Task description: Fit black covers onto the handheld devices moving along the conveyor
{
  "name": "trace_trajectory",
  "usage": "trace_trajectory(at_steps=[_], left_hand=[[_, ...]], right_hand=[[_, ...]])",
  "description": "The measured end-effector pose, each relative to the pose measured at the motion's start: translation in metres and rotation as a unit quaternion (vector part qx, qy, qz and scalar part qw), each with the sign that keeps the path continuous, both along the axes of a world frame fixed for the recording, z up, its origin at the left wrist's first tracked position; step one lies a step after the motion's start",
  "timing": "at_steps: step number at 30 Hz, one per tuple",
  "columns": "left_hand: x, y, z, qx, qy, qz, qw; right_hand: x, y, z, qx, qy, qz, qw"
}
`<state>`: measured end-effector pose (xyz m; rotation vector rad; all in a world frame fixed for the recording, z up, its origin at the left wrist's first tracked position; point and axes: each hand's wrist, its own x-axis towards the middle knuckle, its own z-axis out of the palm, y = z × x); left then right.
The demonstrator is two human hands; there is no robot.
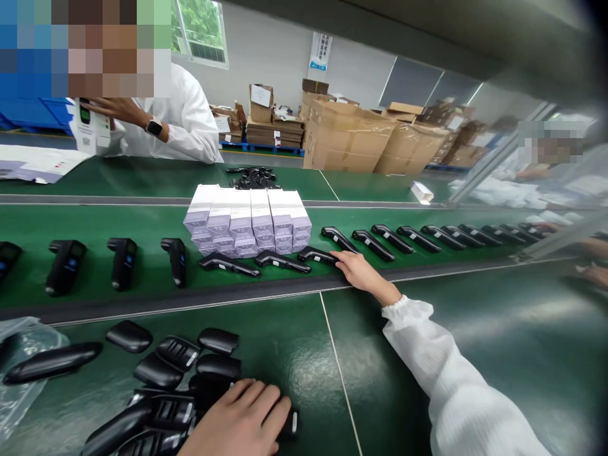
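Note:
My right hand (pixel 357 271) reaches over the near edge of the green conveyor belt. Its fingers are closed on the end of a black angled handheld device (pixel 316 254). Two similar devices lie just left of it, in front of a block of small white-and-lilac boxes (pixel 247 218). My left hand (pixel 244 418) is low on the green bench, fingers bent over a black plastic cover (pixel 291 425) that shows at its right side. The palm hides most of that piece. Several loose black covers (pixel 178 353) are heaped beside this hand.
More black devices stand at the belt's left (pixel 66 266) and lie in a row to the right (pixel 418 239). A clear plastic bag (pixel 28 354) is at the left. Across the belt, a person in a white coat (pixel 190 120) holds a white box. Cardboard cartons (pixel 346 133) stand behind.

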<state>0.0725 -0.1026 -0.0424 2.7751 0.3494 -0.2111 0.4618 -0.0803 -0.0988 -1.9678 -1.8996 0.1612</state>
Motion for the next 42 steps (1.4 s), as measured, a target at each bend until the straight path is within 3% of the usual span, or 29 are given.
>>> trace_trajectory(at_steps=[2,4,6,8,11,13,14,16,17,18,20,22,24,27,30,33,38,40,42], left_hand=[[0.006,0.012,0.002,-0.055,-0.067,0.080,0.993],[0.016,0.028,0.005,-0.133,-0.117,0.176,0.968],[0.030,0.044,0.007,-0.247,-0.140,0.269,0.920],[0.043,0.054,0.008,-0.382,-0.175,0.332,0.845],[0.060,0.053,0.008,-0.543,-0.248,0.348,0.723],[0.071,0.046,0.009,-0.591,-0.276,0.332,0.681],[0.074,0.042,0.010,-0.593,-0.284,0.327,0.678],[0.075,0.039,0.012,-0.544,-0.292,0.328,0.715],[0.071,0.041,0.013,-0.488,-0.287,0.328,0.756],[0.063,0.045,0.013,-0.410,-0.275,0.322,0.808],[0.037,0.058,0.012,-0.211,-0.219,0.281,0.910],[0.004,0.074,0.007,-0.026,-0.140,0.230,0.963],[-0.025,0.086,-0.001,0.067,-0.064,0.225,0.970],[-0.044,0.093,-0.013,0.114,-0.026,0.214,0.970],[-0.041,0.090,-0.016,0.116,-0.041,0.204,0.971],[-0.030,0.089,-0.009,0.079,-0.045,0.213,0.973],[-0.006,0.090,0.005,0.036,-0.112,0.240,0.964],[0.007,0.084,0.009,0.051,-0.144,0.231,0.961],[0.021,0.074,0.011,0.069,-0.168,0.210,0.961]], right_hand=[[0.005,0.000,-0.003,0.007,-0.013,0.009,1.000],[0.010,-0.002,-0.004,0.022,-0.014,0.015,1.000],[0.008,-0.007,0.001,0.059,-0.006,-0.003,0.998],[-0.007,-0.015,0.010,0.113,0.050,-0.022,0.992],[-0.058,-0.031,0.028,0.097,0.267,0.045,0.958],[-0.098,-0.038,0.038,0.033,0.417,0.106,0.902],[-0.115,-0.040,0.042,0.017,0.477,0.111,0.872],[-0.135,-0.040,0.046,0.018,0.550,0.085,0.831],[-0.136,-0.037,0.047,0.027,0.558,0.066,0.827],[-0.130,-0.034,0.047,0.038,0.542,0.050,0.838],[-0.105,-0.024,0.045,0.063,0.440,0.035,0.895],[-0.071,-0.013,0.039,0.079,0.294,0.037,0.952],[-0.044,-0.003,0.030,0.065,0.173,0.051,0.981],[-0.023,0.008,0.013,0.026,0.050,0.067,0.996],[-0.018,0.012,0.001,0.012,-0.033,0.048,0.998],[-0.015,0.013,-0.004,0.020,-0.079,0.038,0.996],[-0.020,0.008,0.003,0.066,-0.064,0.016,0.996],[-0.037,0.001,0.012,0.112,0.009,-0.006,0.994],[-0.065,-0.010,0.024,0.107,0.158,0.028,0.981]])
